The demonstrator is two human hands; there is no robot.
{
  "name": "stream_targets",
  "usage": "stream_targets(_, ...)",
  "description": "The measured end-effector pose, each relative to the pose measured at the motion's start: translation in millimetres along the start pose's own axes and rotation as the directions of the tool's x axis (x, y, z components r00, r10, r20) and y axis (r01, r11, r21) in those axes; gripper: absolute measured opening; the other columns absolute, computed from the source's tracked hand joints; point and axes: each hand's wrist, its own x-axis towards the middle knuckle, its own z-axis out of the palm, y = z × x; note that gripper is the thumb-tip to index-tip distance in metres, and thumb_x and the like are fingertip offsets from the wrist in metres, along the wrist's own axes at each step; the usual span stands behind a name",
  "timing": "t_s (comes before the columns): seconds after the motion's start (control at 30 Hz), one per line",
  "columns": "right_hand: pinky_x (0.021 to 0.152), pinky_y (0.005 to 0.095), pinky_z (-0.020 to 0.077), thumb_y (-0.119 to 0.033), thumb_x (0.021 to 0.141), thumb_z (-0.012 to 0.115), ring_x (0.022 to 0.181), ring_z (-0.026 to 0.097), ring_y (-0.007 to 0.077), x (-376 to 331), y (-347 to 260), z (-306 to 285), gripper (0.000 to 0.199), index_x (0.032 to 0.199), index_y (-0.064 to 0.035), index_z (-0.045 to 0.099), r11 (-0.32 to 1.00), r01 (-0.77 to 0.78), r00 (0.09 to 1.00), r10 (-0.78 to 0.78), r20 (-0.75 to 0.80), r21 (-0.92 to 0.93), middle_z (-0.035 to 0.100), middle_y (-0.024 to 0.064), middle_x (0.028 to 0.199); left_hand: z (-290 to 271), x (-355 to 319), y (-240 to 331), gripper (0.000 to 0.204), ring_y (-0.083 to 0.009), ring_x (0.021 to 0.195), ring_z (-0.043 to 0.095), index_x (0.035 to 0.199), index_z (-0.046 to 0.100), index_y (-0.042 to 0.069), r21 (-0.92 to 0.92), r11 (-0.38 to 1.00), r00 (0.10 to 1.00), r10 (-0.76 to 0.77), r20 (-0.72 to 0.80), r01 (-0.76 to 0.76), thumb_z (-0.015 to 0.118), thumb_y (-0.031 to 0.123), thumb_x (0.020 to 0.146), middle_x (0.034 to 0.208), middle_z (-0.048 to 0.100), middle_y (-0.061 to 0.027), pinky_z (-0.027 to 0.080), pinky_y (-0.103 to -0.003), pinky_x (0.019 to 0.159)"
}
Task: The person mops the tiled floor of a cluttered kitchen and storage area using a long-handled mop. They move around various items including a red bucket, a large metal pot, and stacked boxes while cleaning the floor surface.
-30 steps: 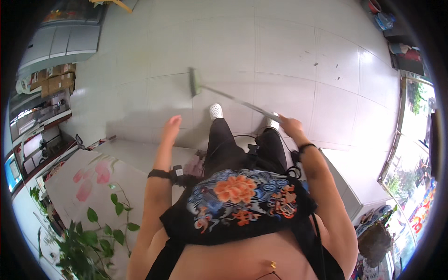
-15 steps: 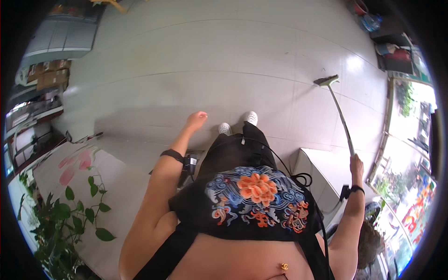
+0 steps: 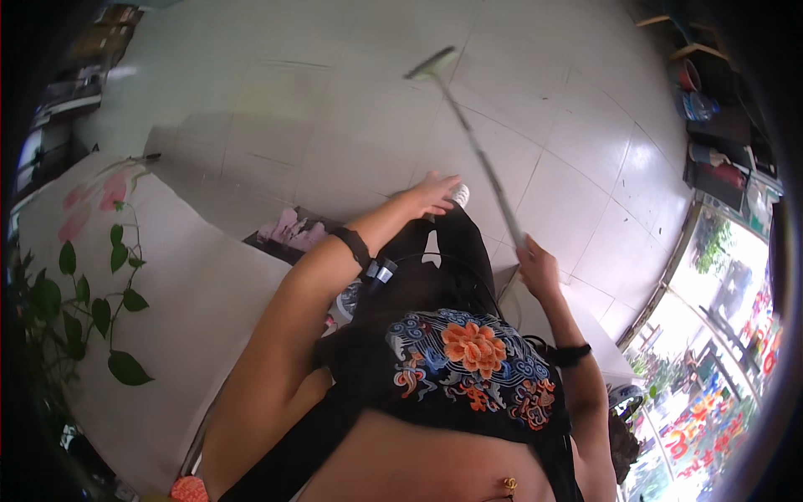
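Observation:
My right hand (image 3: 538, 266) is closed round the end of a long grey handle. This handle belongs to a broom (image 3: 488, 167), which slants away to the far middle of the floor. Its pale green head with a dark edge (image 3: 432, 64) is at the far end, on or just above the tiles. My left hand (image 3: 435, 194) hangs in front of my legs with its fingers apart and nothing in it. Below that hand a white shoe (image 3: 460, 195) shows, partly covered.
To the left stands a pale covered table (image 3: 201, 276) with a leafy plant (image 3: 100, 314) at its edge. A pink cloth-like item (image 3: 293, 230) lies beside it. On the right are a white cabinet (image 3: 585, 326), a window (image 3: 694, 335), and a water bottle (image 3: 698, 106) among dark boxes.
The broom has swung from the right to the middle, its head now farther off. My right hand moved inward and forward. My left hand moved right and its fingers spread. The view turned.

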Motion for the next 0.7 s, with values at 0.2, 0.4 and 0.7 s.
stream_targets(0.2,0.063,0.0386,0.0476,-0.027,0.080,0.059,0.074,0.060,0.0312,103,-89,139,0.037,0.109,-0.0045,0.059,0.769,0.633,0.774,-0.629,0.066,-0.089,0.062,0.0206,0.091,-50,37,-57,0.055,-0.0215,0.081,0.058,0.120,0.039,0.004,-0.487,0.867,0.980,0.009,-0.198,-0.106,0.063,0.037,0.083,0.100,0.054,-0.0124,0.049,-0.036,0.068)
stream_targets(0.4,0.047,0.0248,0.0451,-0.021,0.079,0.064,0.061,0.055,0.0117,148,-146,197,0.053,0.127,-0.0071,0.049,0.758,-0.461,0.528,-0.182,0.829,0.461,0.058,0.0087,0.075,-163,55,-127,0.015,-0.0153,0.057,0.047,0.083,0.051,0.012,-0.495,0.867,0.942,-0.118,-0.315,-0.057,0.061,0.023,0.080,0.072,0.048,-0.0031,0.041,-0.030,0.050)
stream_targets(0.7,0.041,0.0249,0.0327,-0.041,0.082,0.062,0.047,0.043,0.0065,41,105,50,0.059,0.124,-0.0002,0.053,0.802,-0.261,0.877,-0.035,0.478,0.537,0.052,-0.0009,0.061,120,115,-162,0.022,-0.0118,0.062,0.055,0.081,0.056,0.013,-0.028,0.964,0.929,-0.247,0.274,0.265,0.056,0.035,0.084,0.074,0.057,-0.0017,0.042,-0.025,0.049)
